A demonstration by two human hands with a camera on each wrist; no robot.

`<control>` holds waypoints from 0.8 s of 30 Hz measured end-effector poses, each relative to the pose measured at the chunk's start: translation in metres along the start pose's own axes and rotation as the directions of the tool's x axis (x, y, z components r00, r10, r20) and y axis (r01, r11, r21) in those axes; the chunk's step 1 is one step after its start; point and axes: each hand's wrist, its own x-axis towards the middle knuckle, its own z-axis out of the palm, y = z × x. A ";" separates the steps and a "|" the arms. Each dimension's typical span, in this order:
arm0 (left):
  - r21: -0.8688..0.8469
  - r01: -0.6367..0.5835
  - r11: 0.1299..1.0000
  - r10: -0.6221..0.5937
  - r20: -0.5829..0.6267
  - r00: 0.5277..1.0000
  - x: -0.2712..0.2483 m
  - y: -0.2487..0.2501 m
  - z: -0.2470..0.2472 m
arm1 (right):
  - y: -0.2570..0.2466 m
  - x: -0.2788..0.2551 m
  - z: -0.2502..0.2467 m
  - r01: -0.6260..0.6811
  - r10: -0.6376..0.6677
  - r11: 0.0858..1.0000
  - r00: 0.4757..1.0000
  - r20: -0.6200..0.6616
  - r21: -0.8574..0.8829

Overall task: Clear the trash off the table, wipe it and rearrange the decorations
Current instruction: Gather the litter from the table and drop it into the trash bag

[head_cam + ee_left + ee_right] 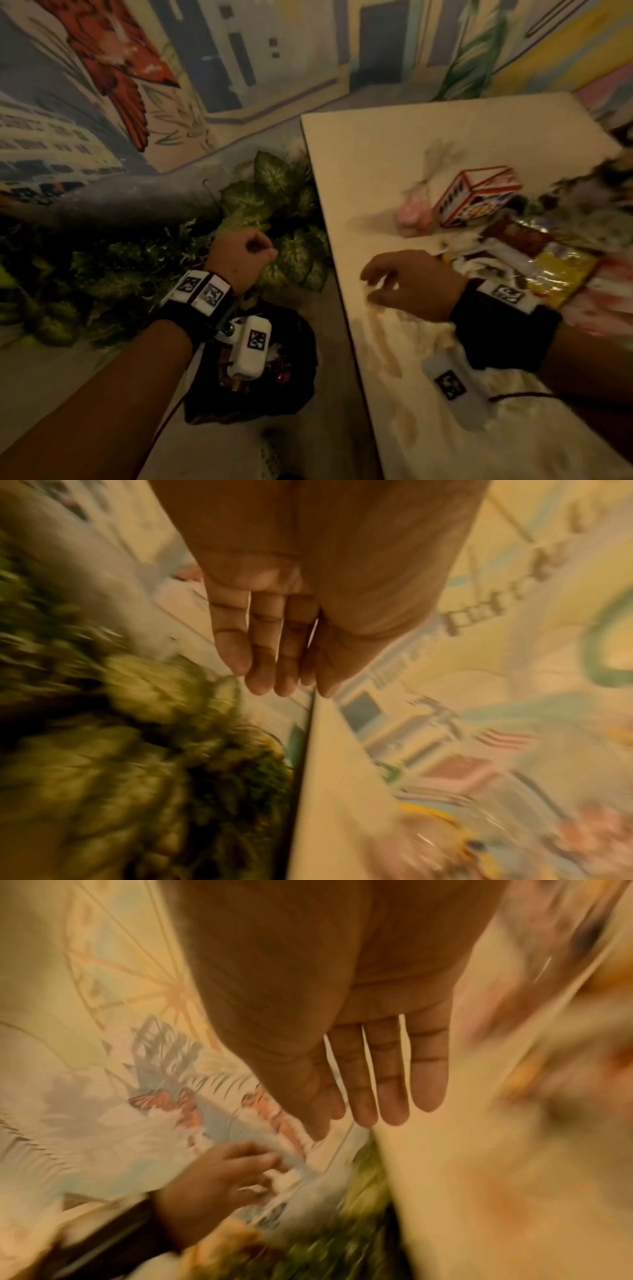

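Observation:
A heap of trash (534,253) lies on the right part of the pale table (376,154): crumpled wrappers, a yellow packet (561,277), a red-and-white box (476,198) and a pink lump (414,216). My right hand (394,284) hovers just left of the heap, palm down. Its fingers (387,1083) are straight and hold nothing. My left hand (253,250) hangs off the table's left edge above the leaves, empty, with its fingers (267,656) relaxed. A black trash bag (294,346) with wrappers inside sits on the floor below my left wrist.
Green variegated plants (274,205) fill the floor strip between the table's left edge and the painted mural wall (137,85). The table edge (329,777) runs close beside my left fingers. The table's near part shows smears (394,359).

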 end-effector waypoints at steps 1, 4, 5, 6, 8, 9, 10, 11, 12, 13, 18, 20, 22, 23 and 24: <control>0.007 -0.038 0.999 0.038 0.005 0.999 -0.002 0.020 0.008 | 0.018 -0.012 -0.018 -0.038 0.037 0.999 0.998 -0.044 -0.021; 0.088 -0.128 0.988 0.123 0.055 0.991 -0.012 0.074 0.039 | 0.076 -0.039 -0.055 -0.155 0.143 0.981 0.984 -0.107 -0.113; 0.098 -0.129 0.987 0.120 0.096 0.988 -0.014 0.087 0.051 | 0.092 -0.045 -0.063 -0.189 0.177 0.972 0.979 -0.096 -0.136; 0.098 -0.113 0.989 0.098 0.146 0.984 -0.016 0.098 0.064 | 0.107 -0.050 -0.070 -0.216 0.205 0.962 0.975 -0.081 -0.168; 0.106 -0.072 0.992 0.047 0.226 0.973 -0.020 0.117 0.092 | 0.134 -0.057 -0.076 -0.244 0.235 0.941 0.970 -0.066 -0.235; 0.128 -0.061 0.990 0.027 0.249 0.968 -0.021 0.124 0.106 | 0.144 -0.059 -0.077 -0.250 0.240 0.936 0.968 -0.069 -0.249; 0.165 -0.056 0.985 0.012 0.260 0.966 -0.022 0.132 0.119 | 0.153 -0.061 -0.077 -0.257 0.246 0.934 0.966 -0.072 -0.248; 0.208 -0.055 0.977 -0.002 0.263 0.965 -0.022 0.139 0.130 | 0.159 -0.061 -0.077 -0.265 0.255 0.933 0.964 -0.073 -0.244; 0.248 -0.053 0.967 -0.017 0.271 0.963 -0.021 0.145 0.140 | 0.164 -0.062 -0.076 -0.269 0.260 0.931 0.963 -0.070 -0.247; 0.284 -0.051 0.957 -0.034 0.286 0.958 -0.018 0.150 0.149 | 0.169 -0.062 -0.074 -0.268 0.261 0.929 0.963 -0.062 -0.254; 0.445 0.036 0.895 -0.209 0.346 0.915 -0.013 0.164 0.186 | 0.179 -0.057 -0.056 -0.279 0.286 0.929 0.958 -0.010 -0.243; 0.447 0.096 0.889 -0.247 0.291 0.924 -0.017 0.164 0.199 | 0.181 -0.050 -0.048 -0.281 0.292 0.929 0.956 0.010 -0.239; 0.441 0.125 0.889 -0.250 0.239 0.938 -0.021 0.164 0.208 | 0.180 -0.043 -0.042 -0.246 0.257 0.941 0.966 0.018 -0.233; 0.452 0.120 0.884 -0.245 0.231 0.941 -0.022 0.165 0.211 | 0.179 -0.040 -0.038 -0.227 0.236 0.942 0.972 0.011 -0.246; 0.466 0.113 0.878 -0.246 0.236 0.940 -0.023 0.165 0.212 | 0.178 -0.037 -0.034 -0.225 0.234 0.936 0.972 0.002 -0.271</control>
